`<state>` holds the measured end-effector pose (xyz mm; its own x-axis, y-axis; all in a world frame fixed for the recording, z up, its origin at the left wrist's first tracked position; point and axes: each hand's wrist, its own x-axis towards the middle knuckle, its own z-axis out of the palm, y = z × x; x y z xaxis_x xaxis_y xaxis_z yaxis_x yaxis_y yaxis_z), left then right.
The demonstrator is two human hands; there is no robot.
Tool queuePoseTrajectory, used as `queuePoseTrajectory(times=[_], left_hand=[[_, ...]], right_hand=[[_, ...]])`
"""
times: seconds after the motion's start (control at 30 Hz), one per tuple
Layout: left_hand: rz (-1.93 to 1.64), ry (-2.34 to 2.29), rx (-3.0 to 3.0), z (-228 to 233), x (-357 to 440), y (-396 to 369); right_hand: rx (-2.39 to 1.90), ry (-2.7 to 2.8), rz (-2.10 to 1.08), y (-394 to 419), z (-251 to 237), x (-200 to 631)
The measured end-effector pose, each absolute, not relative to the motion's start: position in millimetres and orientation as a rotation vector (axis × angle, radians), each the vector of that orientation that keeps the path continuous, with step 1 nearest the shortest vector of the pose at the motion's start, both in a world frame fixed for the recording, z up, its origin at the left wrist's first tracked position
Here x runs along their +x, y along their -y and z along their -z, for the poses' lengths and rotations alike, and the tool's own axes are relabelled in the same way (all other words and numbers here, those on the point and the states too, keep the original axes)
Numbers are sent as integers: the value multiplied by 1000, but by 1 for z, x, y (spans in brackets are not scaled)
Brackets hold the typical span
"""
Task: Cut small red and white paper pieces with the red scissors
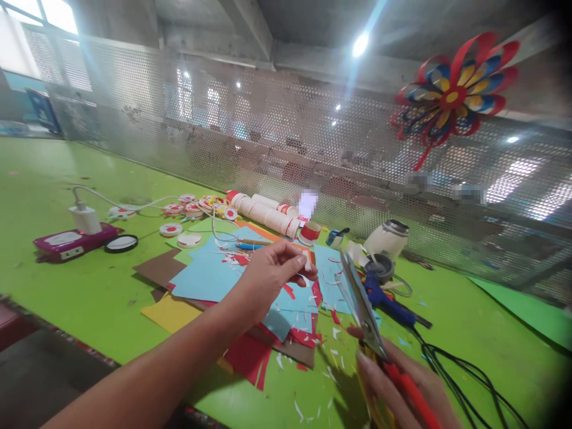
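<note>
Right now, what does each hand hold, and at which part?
The right hand holds scissors by the red and yellow handles, blades pointing up. The left hand pinches a small white paper scrap between thumb and fingertips.

Two bare hands raised, the left pinching, the right gripping.

The left hand (pixel 272 271) reaches forward on a bare forearm that runs in from the lower left, wrist straight, back of the hand towards the camera. Its thumb and forefinger meet at their tips in a light pinch, the other fingers curled loosely beneath them. The right hand (pixel 404 384) sits lower and to the right of the left, nearer the camera, partly cut off by the frame edge; its fingers are wrapped closed around handles, knuckles turned upward.
</note>
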<state>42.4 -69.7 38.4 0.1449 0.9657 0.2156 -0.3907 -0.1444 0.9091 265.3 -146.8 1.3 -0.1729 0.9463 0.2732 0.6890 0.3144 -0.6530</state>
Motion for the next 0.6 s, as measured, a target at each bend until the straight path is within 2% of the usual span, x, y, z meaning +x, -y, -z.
queuePoseTrajectory(times=[0.47,0.6], left_hand=[[-789,-593,1147,-13,54,69],[-647,-525,1186,-13,55,76]], right_hand=[[-1292,1652,-730,146,-27,248],[-1263,1695,-687,139,-39,236]])
